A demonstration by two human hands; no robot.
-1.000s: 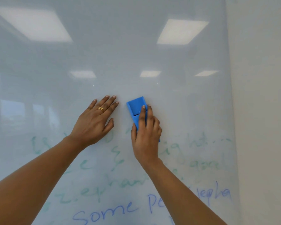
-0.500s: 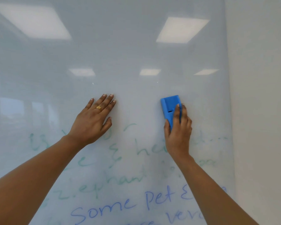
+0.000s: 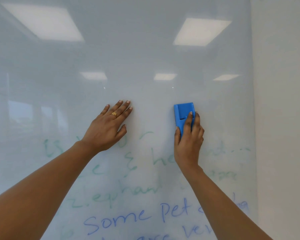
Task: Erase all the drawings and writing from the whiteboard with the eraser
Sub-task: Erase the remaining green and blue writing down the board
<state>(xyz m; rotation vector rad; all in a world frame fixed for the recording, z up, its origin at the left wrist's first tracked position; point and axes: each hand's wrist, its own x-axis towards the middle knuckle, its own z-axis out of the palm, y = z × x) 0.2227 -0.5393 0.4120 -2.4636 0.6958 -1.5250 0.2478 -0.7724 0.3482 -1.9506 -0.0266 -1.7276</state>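
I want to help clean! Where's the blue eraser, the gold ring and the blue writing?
blue eraser [image 3: 184, 109], head view, top end
gold ring [image 3: 114, 114], head view, band
blue writing [image 3: 118, 221], head view, word Some

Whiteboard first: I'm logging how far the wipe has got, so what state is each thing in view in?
whiteboard: upper part clean, lower part written on.
green writing: faint and smeared, partly erased.
blue writing: crisp, not yet erased.
eraser: flat against the board, in the right hand.
right hand: grips the eraser.
left hand: flat on the board, fingers straight, holds nothing.
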